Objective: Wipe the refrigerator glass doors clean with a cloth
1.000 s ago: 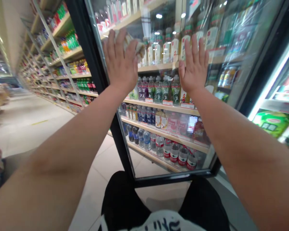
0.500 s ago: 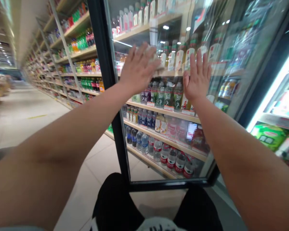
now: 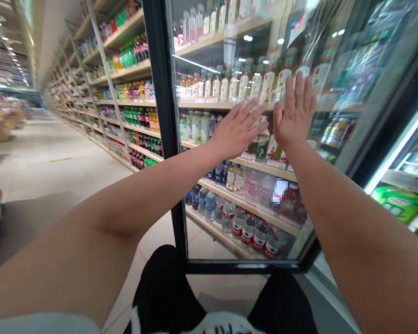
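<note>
A glass door (image 3: 337, 79) in a black frame (image 3: 162, 125) stands right in front of me. My left hand (image 3: 235, 132) lies flat on the glass with fingers stretched to the right. A bit of pale cloth (image 3: 257, 119) shows under its fingertips, mostly hidden. My right hand (image 3: 294, 116) presses flat on the glass just to its right, fingers spread and pointing up, holding nothing. The two hands almost touch.
Through the glass and to its left run long shop shelves (image 3: 132, 69) full of drink bottles. A lit cooler with green packs (image 3: 397, 202) is at the right. A tiled aisle (image 3: 55, 171) stretches away on the left. My dark trousers (image 3: 167, 287) show below.
My left hand has slid down and to the right across the glass, from the door's upper left toward my right hand. The right hand has stayed flat on the glass.
</note>
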### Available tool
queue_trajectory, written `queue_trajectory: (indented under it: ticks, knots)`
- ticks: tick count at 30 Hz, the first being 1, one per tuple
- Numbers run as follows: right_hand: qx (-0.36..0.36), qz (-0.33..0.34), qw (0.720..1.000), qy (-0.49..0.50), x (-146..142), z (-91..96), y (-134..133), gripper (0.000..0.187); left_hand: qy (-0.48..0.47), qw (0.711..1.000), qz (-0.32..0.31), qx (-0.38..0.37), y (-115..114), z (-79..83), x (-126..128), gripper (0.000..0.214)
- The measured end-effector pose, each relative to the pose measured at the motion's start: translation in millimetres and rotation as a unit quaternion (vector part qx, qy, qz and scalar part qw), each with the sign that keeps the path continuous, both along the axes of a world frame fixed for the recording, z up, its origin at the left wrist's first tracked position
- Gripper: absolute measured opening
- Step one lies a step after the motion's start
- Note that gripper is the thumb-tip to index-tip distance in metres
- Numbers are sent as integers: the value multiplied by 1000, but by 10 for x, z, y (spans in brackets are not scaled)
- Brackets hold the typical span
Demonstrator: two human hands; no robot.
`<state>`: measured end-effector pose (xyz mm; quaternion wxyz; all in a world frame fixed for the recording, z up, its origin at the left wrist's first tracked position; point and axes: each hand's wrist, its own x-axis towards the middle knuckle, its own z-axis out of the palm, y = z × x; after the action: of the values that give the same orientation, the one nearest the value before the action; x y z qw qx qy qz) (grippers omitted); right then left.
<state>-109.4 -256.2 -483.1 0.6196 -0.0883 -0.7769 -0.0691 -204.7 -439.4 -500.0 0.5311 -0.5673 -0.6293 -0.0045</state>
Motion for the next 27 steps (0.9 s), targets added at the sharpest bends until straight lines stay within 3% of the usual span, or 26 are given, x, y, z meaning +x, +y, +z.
queue_trajectory:
  ticks: [2,4,8,11,13,15,18,21,24,27]
  knots:
    - [-11,0,1000,-2,0,-4,-1,64,13,999,-10,-37,41,17,-17,45]
    - [-15,0,1000,-4,2,-8,-1,63,12,999,-23,-30,3,137,-104,48]
    - [-10,16,1000,-7,-9,-5,11,68,-41,989,-48,131,-174,501,-413,52]
    - [-38,20,999,-15,-23,5,20,66,-62,971,-59,223,-225,588,-560,53]
    - [-44,21,999,-20,-21,7,19,66,-62,968,-39,240,-188,462,-530,60]
    - [-35,17,999,-17,-8,4,15,65,-60,975,-9,215,-116,216,-403,65]
    - [-13,8,1000,-9,11,-1,11,66,-33,997,10,67,-7,-182,-147,57]
    - [7,-4,1000,-2,14,-4,15,67,-1,998,2,-55,43,-328,1,54]
    - [12,-18,1000,4,8,-4,13,67,-19,999,-9,-47,-25,-120,-62,57]
    - [10,-16,1000,0,10,0,-2,67,-75,994,-19,83,-211,237,-250,60]
